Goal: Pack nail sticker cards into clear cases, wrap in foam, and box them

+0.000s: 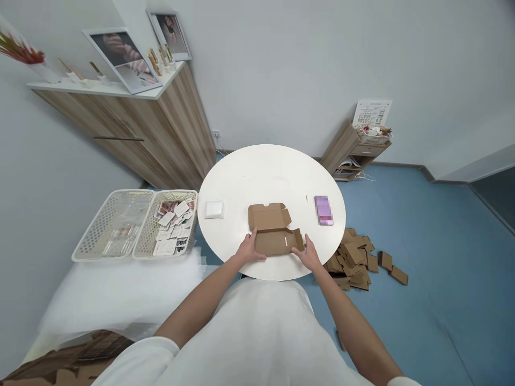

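A small brown cardboard box (272,229) lies open on the round white table (265,171), its lid flap folded back away from me. My left hand (250,250) grips the box's near left corner with curled fingers. My right hand (309,253) holds the near right corner, next to a raised side flap. A white strip shows on the box's front panel.
A white packet (214,209) lies left of the box and a purple phone (323,209) right of it. Two white baskets (137,230) on a white-covered surface sit to my left, one holding several small packets. A heap of flat cardboard blanks (356,257) covers the blue floor at right.
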